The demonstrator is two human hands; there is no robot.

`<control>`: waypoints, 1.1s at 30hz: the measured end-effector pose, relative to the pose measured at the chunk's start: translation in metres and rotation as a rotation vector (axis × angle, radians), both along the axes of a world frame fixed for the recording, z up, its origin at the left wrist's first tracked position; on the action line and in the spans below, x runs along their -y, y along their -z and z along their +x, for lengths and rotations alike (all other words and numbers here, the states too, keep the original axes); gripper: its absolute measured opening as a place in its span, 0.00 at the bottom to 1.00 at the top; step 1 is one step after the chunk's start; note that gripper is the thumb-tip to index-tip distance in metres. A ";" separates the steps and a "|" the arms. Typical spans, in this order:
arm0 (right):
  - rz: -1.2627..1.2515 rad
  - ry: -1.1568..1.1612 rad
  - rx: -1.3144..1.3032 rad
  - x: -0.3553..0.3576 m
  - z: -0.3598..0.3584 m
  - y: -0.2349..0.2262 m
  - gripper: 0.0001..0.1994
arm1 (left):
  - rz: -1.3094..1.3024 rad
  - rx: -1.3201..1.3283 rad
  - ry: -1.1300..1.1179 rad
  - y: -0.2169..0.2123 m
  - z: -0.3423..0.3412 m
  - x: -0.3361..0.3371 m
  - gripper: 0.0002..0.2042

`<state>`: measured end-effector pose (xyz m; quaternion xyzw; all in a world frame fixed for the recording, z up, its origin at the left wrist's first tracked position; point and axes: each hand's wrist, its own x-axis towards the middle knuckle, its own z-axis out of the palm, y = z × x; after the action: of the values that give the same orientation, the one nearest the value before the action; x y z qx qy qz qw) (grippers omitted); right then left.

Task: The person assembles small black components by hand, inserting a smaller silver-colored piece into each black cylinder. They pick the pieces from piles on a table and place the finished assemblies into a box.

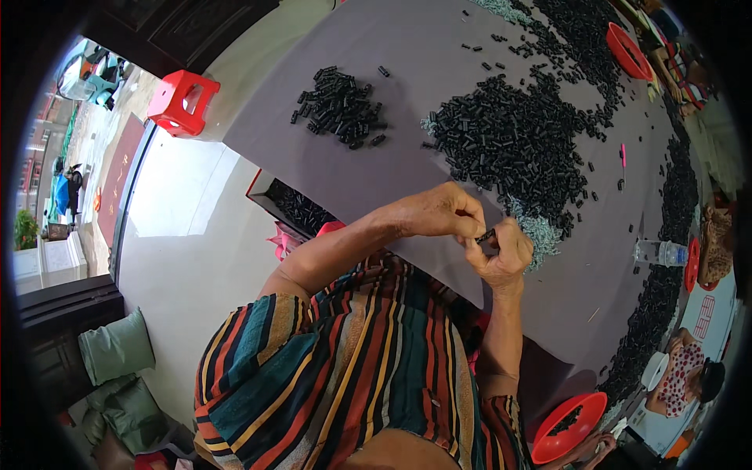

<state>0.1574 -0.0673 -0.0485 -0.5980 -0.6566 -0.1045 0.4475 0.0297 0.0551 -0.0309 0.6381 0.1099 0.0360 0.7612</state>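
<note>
— What did your hands hold?
— Your right hand gripped one black piece over the table; your left hand pinched narrow beside it, contents hidden.
— How far along?
— Your small pile was perhaps done, the big heap probably left. Your fingers partly covered the piece.

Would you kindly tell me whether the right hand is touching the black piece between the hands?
Touching: the head view shows the right hand holding the black piece in its fingers.
</note>
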 end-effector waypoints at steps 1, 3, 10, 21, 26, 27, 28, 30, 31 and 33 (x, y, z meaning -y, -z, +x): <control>0.007 -0.010 0.001 0.000 0.000 0.000 0.15 | 0.000 0.000 0.001 -0.001 0.000 0.001 0.09; 0.013 -0.021 0.003 -0.001 0.000 0.000 0.15 | 0.041 -0.009 0.016 -0.003 -0.001 0.001 0.08; -0.009 -0.042 -0.041 0.000 -0.002 0.002 0.14 | -0.018 -0.007 0.028 0.000 -0.002 0.001 0.07; 0.008 -0.023 -0.003 0.000 0.001 -0.008 0.15 | -0.131 0.043 0.029 0.002 0.000 0.003 0.10; 0.024 -0.025 -0.012 0.002 0.003 -0.005 0.15 | -0.121 0.004 0.029 -0.006 -0.001 0.003 0.10; 0.024 -0.025 -0.012 0.002 0.003 -0.006 0.15 | -0.121 -0.009 0.020 -0.007 -0.001 0.003 0.10; 0.034 -0.022 -0.005 0.001 0.003 -0.005 0.15 | -0.121 -0.009 0.019 -0.007 -0.001 0.003 0.10; 0.044 -0.022 0.003 0.001 0.004 -0.004 0.15 | -0.108 0.003 0.012 -0.006 -0.001 0.003 0.09; 0.031 -0.030 0.000 0.001 0.004 -0.003 0.15 | -0.108 0.004 0.010 -0.006 -0.001 0.003 0.09; 0.017 -0.040 -0.003 0.002 0.004 -0.003 0.16 | -0.119 0.013 0.003 -0.005 -0.001 0.004 0.09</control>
<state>0.1618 -0.0688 -0.0457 -0.5809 -0.6669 -0.1004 0.4557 0.0282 0.0516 -0.0256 0.5918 0.1061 0.0325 0.7984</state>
